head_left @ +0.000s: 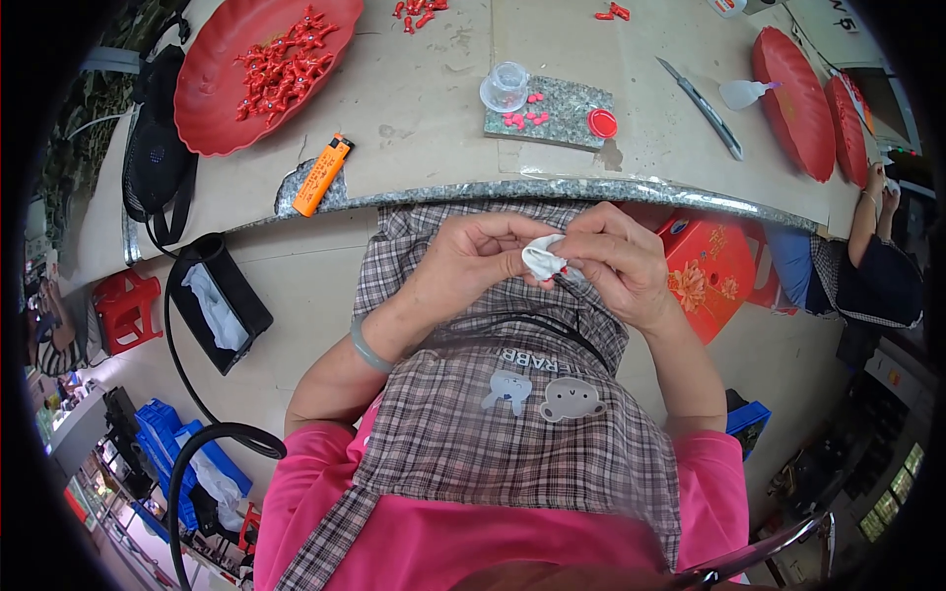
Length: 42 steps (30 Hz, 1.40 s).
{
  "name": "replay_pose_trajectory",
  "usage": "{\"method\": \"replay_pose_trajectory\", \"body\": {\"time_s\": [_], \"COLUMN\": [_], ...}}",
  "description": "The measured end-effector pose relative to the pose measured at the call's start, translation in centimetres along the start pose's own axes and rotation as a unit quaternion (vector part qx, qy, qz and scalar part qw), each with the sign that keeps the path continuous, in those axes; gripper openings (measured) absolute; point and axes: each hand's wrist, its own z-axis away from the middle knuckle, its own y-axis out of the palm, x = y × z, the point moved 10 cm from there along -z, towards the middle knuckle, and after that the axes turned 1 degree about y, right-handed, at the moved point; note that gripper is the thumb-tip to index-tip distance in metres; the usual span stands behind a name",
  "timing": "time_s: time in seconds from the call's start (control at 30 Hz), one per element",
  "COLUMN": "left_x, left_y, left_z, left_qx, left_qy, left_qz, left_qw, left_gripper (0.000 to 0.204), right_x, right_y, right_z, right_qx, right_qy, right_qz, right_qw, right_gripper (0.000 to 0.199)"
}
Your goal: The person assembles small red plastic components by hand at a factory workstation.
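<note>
My left hand [473, 258] and my right hand [616, 261] meet over my lap, just below the table's stone edge [512, 189]. Both pinch a small white cloth [542, 258] wrapped around a small red part that barely shows at its right side. A thin dark tool or wire runs down from under my right fingers. I wear a checked apron [512, 414] and a pale green bangle [371, 347] on the left wrist.
On the table: a red tray [212, 108] of red parts, an orange lighter [323, 174], a stone slab [572, 103] with a clear cup [505, 87] and red cap [602, 123], a knife [705, 106], more red trays [793, 103]. A red box [705, 266] and another person [872, 266] are at right.
</note>
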Motion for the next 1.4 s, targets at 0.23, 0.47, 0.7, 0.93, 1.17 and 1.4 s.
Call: {"method": "replay_pose_trajectory", "body": {"time_s": [0.23,0.47,0.7,0.93,1.17,1.4], "left_x": [0.0,-0.4,-0.8,-1.0,-0.6,-0.8], "left_y": [-0.3,-0.4,-1.0,-0.8,-0.3,-1.1], "left_z": [-0.1,-0.3,0.0,0.1,0.4,0.3], "left_qx": [-0.006,-0.042,-0.084,-0.076,-0.062,-0.074], "left_qy": [0.017,0.02,0.045,0.049,0.054,0.042], "left_qz": [0.061,0.049,-0.029,-0.096,-0.045,0.005], "left_qw": [0.998,0.998,0.995,0.991,0.996,0.996], "left_gripper": [0.027,0.025,0.026,0.027,0.025,0.026], "right_x": [-0.5,-7.8,-8.5,-7.8,-4.9,-3.9], "right_y": [-0.1,0.8,1.1,1.8,1.6,-3.9], "right_z": [0.0,3.5,4.1,4.2,3.5,2.8], "right_qx": [-0.065,-0.171,-0.178,-0.154,-0.114,-0.061], "right_qy": [0.005,0.246,0.26,0.27,0.23,0.269], "right_qz": [-0.008,-0.457,-0.432,-0.417,-0.311,-0.106], "right_qw": [0.998,0.837,0.845,0.854,0.915,0.955], "right_gripper": [0.018,0.012,0.015,0.015,0.012,0.016]}}
